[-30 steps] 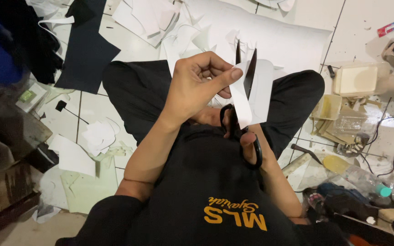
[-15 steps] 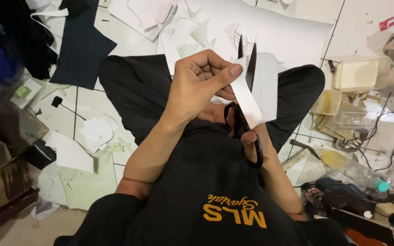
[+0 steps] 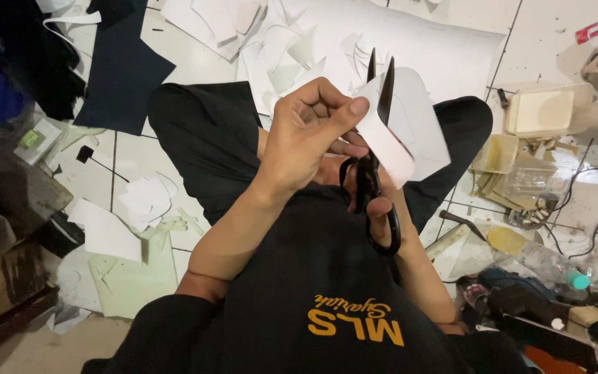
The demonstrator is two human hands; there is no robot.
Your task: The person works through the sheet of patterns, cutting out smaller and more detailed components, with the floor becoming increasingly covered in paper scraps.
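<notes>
I note the left hand [image 3: 313,131] pinching a white paper piece [image 3: 403,131], the right hand [image 3: 375,208] gripping black scissors [image 3: 375,159] whose blades straddle it, cut partly made, offcuts [image 3: 147,197] left of the scissors.

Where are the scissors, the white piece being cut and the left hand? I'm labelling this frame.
scissors [image 3: 369,181]: head view, pivot.
white piece [image 3: 420,131]: head view, flat face.
left hand [image 3: 309,131]: head view, back.

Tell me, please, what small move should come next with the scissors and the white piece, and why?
Probably close the black scissors for a short snip. Their blades stand slightly open at the edge of the white piece, which the left hand pinches taut, while the right hand sits in the handles.
</notes>
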